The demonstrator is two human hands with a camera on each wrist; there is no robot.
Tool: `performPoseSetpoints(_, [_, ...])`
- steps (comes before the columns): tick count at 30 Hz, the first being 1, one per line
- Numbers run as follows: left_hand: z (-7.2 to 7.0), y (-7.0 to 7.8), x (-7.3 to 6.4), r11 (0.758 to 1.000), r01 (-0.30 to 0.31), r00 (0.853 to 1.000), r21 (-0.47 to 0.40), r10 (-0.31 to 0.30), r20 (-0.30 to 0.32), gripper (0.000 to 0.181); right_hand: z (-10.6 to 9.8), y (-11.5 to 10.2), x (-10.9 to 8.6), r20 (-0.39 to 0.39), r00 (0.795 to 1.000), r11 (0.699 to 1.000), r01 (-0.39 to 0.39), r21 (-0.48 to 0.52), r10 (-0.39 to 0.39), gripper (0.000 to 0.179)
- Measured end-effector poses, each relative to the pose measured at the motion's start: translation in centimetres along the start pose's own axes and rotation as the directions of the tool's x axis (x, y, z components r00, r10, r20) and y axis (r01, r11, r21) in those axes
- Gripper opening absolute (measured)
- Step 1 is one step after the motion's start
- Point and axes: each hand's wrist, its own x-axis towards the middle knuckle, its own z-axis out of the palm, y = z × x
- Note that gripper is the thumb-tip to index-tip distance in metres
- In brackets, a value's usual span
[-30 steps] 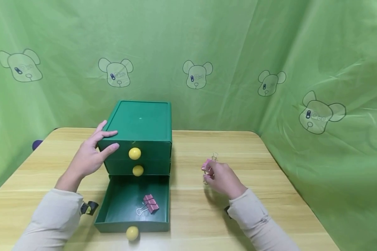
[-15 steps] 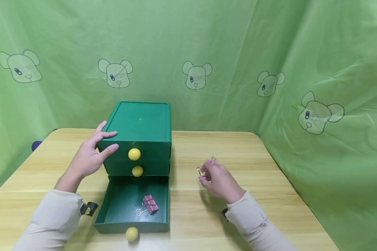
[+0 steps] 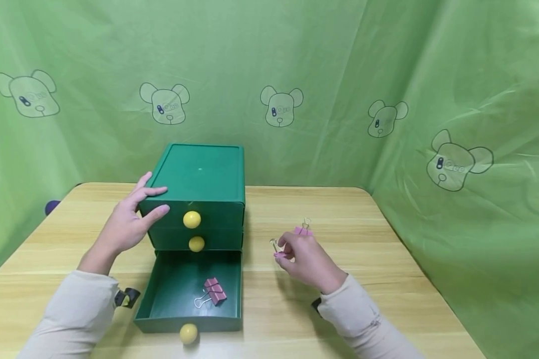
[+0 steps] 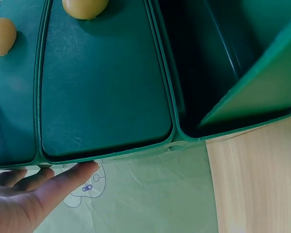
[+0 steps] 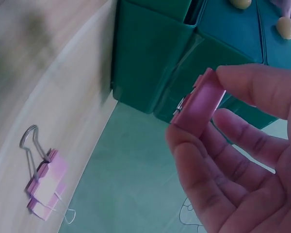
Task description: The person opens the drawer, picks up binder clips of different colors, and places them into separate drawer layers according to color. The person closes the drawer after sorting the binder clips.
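My right hand (image 3: pixel 312 262) pinches a pink binder clip (image 5: pixel 201 104) between thumb and fingertips, above the table to the right of the green drawer cabinet (image 3: pixel 202 172). Behind that hand, a second pink binder clip (image 5: pixel 48 184) lies on the table with its wire handles spread. The cabinet's bottom drawer (image 3: pixel 175 281) is pulled out, and a third pink clip (image 3: pixel 215 291) lies inside it. My left hand (image 3: pixel 125 222) rests at the cabinet's upper left front corner, its fingers fairly straight. In the left wrist view, fingertips (image 4: pixel 87 167) touch the cabinet's side.
Yellow round knobs (image 3: pixel 191 219) stick out from the drawer fronts, and the two upper drawers are closed. A wooden table (image 3: pixel 341 214) carries everything. Green curtain (image 3: pixel 323 60) with printed bear heads hangs behind and along both sides.
My right hand has lifted one pink clip off and moved a little left toward the cabinet, leaving the other clip behind it. The left hand has stayed in place.
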Motion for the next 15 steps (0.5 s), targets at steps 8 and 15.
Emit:
performPoseSetpoints(8, [0.0, 0.0, 0.0, 1.0, 0.0, 1.0, 0.008, 0.0, -0.001, 0.047, 0.1, -0.9, 0.4, 0.053, 0.998, 0.995, -0.034, 0.098, 0.029, 0.016])
performPoseSetpoints(15, [0.0, -0.1, 0.0, 1.0, -0.005, 1.0, 0.004, 0.005, -0.003, 0.047, 0.3, -1.3, 0.7, 0.068, 0.997, 0.989, 0.012, 0.147, -0.022, 0.015])
